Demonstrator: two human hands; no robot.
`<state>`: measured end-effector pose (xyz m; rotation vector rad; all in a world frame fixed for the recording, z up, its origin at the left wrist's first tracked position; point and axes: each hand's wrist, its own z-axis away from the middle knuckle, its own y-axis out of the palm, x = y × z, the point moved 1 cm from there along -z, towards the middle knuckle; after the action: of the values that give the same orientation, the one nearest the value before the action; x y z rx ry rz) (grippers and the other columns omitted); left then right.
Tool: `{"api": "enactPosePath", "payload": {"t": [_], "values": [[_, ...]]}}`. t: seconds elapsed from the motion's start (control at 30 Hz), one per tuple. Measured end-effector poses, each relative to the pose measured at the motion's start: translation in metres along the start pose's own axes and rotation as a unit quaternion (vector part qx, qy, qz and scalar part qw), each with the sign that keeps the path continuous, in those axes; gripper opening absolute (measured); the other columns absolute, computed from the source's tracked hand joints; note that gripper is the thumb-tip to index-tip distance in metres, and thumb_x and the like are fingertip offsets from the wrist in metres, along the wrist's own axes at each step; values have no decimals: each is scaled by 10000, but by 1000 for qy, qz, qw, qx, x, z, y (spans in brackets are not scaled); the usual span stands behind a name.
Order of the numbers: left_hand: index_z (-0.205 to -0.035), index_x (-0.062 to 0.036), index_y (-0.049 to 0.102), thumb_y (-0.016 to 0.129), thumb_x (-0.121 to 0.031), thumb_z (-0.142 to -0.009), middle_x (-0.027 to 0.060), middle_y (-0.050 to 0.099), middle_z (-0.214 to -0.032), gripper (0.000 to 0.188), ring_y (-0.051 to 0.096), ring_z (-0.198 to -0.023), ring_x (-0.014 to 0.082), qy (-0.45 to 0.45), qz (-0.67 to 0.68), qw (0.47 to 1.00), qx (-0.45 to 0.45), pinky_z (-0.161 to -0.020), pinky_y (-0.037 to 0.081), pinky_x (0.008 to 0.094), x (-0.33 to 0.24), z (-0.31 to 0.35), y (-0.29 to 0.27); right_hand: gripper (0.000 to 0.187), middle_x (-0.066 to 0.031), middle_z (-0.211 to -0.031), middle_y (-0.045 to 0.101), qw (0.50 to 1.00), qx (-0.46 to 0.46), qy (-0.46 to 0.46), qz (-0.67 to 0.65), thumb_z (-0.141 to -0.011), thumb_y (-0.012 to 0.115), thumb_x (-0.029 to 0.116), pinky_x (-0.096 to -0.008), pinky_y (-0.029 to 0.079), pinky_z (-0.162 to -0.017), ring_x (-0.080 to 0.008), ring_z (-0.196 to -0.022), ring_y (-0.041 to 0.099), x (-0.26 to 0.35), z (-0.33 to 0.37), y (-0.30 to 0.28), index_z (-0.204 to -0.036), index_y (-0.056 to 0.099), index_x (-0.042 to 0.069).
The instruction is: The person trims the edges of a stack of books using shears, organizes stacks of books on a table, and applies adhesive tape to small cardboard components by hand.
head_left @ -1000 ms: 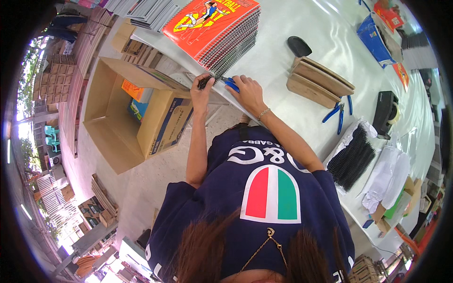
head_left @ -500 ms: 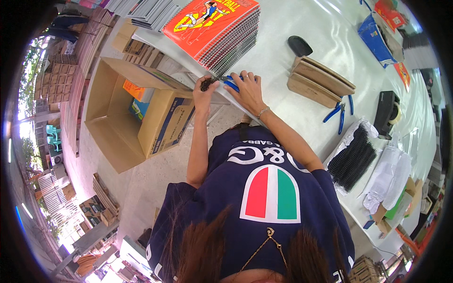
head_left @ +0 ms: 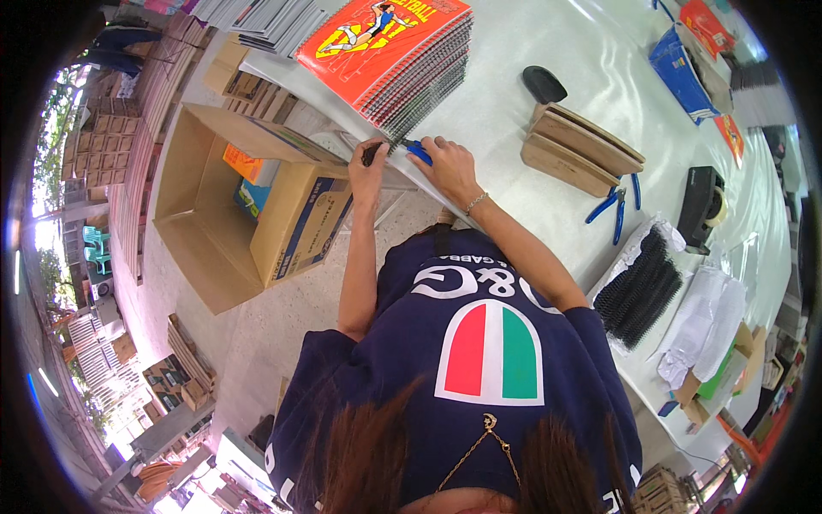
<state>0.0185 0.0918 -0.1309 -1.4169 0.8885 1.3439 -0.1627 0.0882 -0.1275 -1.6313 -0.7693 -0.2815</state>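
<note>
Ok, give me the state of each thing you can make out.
Dark bundle: held in the left hand
Pliers: gripped in the right hand; jaws too small to read
Notebooks: stacked, closed
Cardboard box: open
Spare pliers: on the table, handles spread
Black coils: lying in opened white wrapping
Tape dispenser: roll fitted

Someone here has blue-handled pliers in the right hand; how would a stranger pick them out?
On the shiny white table, find the stack of red-covered, spiral-bound notebooks. Just below its nearest corner, the person's right hand grips the blue-handled pliers. Similar blue handles lie loose farther right; only these are held.
</note>
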Motion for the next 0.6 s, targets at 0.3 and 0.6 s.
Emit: {"api": "enactPosePath", "payload": {"t": [0.3, 0.6], "values": [[-1165, 14, 614, 776, -125, -842, 69, 642, -1030, 388, 604, -888, 139, -47, 77, 995, -46, -821, 484, 258, 13, 0, 2, 457, -107, -1042, 594, 996, -46, -23, 72, -896, 614, 497, -446, 376, -815, -272, -978, 542, 1, 6, -4, -1166, 611, 130], [-1143, 9, 649, 817, -104, -770, 80, 656, -1088, 424, 592, -956, 145, -21, -32, 999, -11, -872, 469, 267, -3, 1, 3, 425, -109, -1012, 597, 996, -38, -35, 69, -896, 619, 486, -432, 383, -800, -271, -956, 551, 0, 2, 2, -1145, 617, 142]]}}
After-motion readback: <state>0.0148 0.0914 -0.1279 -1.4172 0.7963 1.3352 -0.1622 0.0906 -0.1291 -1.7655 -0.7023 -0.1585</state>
